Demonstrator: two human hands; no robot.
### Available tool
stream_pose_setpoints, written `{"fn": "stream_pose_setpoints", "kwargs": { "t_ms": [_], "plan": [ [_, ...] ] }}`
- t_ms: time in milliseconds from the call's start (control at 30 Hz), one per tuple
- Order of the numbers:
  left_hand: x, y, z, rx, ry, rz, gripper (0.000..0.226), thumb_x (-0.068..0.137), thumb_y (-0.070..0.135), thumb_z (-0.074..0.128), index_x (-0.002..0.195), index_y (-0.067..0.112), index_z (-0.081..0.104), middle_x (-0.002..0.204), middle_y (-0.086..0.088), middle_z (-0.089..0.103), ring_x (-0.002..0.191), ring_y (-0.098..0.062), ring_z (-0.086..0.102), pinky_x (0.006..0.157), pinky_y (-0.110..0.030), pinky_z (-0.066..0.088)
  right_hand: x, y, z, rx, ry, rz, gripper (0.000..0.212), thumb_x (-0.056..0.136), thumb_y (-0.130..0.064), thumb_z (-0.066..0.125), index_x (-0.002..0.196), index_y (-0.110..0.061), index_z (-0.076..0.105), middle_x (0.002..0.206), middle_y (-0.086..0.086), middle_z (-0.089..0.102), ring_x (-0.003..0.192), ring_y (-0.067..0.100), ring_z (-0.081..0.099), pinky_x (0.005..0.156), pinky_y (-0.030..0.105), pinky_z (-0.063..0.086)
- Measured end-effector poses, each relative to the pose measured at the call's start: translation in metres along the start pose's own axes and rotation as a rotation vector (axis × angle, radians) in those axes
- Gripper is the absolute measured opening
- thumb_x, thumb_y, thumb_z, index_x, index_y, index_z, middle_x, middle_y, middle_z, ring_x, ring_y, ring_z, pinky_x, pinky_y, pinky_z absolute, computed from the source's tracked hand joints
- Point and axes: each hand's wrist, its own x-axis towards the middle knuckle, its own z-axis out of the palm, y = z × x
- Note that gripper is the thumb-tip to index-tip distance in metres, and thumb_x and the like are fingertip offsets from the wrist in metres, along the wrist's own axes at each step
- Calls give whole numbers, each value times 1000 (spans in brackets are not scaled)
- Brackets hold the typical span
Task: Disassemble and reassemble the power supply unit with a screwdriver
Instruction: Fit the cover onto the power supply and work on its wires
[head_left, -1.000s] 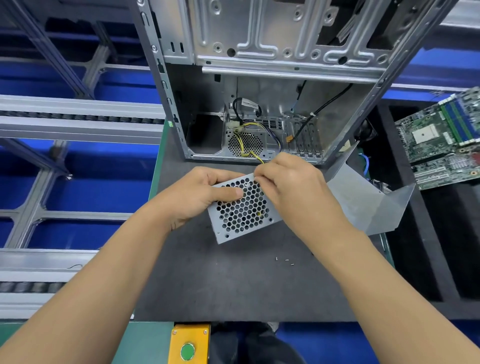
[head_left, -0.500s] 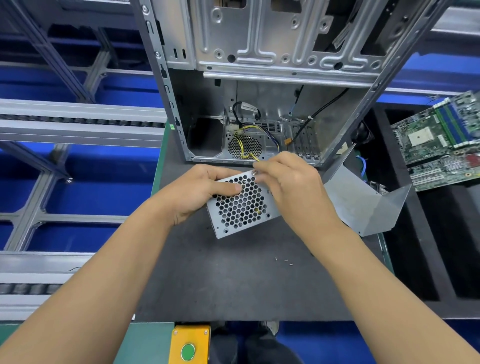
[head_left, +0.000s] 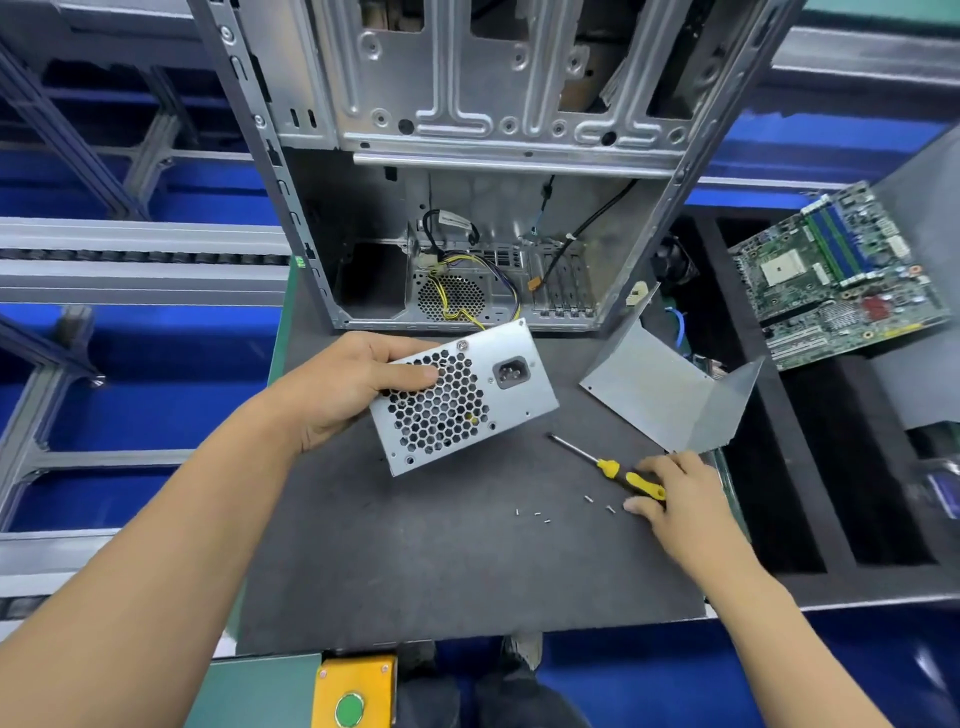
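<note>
Head view, and nearest the camera a yellow box with a green button (head_left: 349, 707) is sitting at the front edge of the surface (head_left: 415, 561). Moving up the dark mat, a scatter of small screws (head_left: 540, 515) is lying loose near the right hand (head_left: 672, 493). That hand is curling over the yellow and black handle of the screwdriver (head_left: 608, 469), fingers and thumb closing round the handle's end, while the shaft is lying on the mat pointing toward the power supply unit (head_left: 457, 397). Over on the other side, the left hand (head_left: 345, 387) is gripping the unit by its left edge, thumb pressing across the honeycomb grille, the face with the power socket tilting toward the camera. Yellow wires (head_left: 454, 306) are trailing from behind it into the open computer case (head_left: 467, 156) standing just beyond. Right of the unit, a bent metal cover (head_left: 662, 389) is resting on the mat. Farther right, a green motherboard (head_left: 836, 275) is lying in a black foam tray (head_left: 779, 467).
</note>
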Motion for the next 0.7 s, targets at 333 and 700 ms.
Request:
{"fn": "stream_pose_setpoints", "kwargs": {
  "t_ms": [333, 700],
  "plan": [
    [0, 0, 2, 11, 2, 80, 46, 91, 0, 62, 125, 31, 66, 120, 0, 72, 104, -19, 71, 86, -29, 58, -29, -30, -66, 847, 537, -136, 14, 80, -28, 80, 90, -34, 73, 79, -15, 69, 68, 1, 60, 63, 6, 41],
    [-1, -1, 3, 11, -21, 80, 40, 90, 1, 63, 113, 31, 76, 116, -7, 73, 104, -24, 71, 90, -33, 58, -5, -158, -110, 1228, 514, -514, 11, 104, -30, 44, 97, -23, 48, 88, 7, 66, 81, 28, 72, 64, 33, 59]
  ]
}}
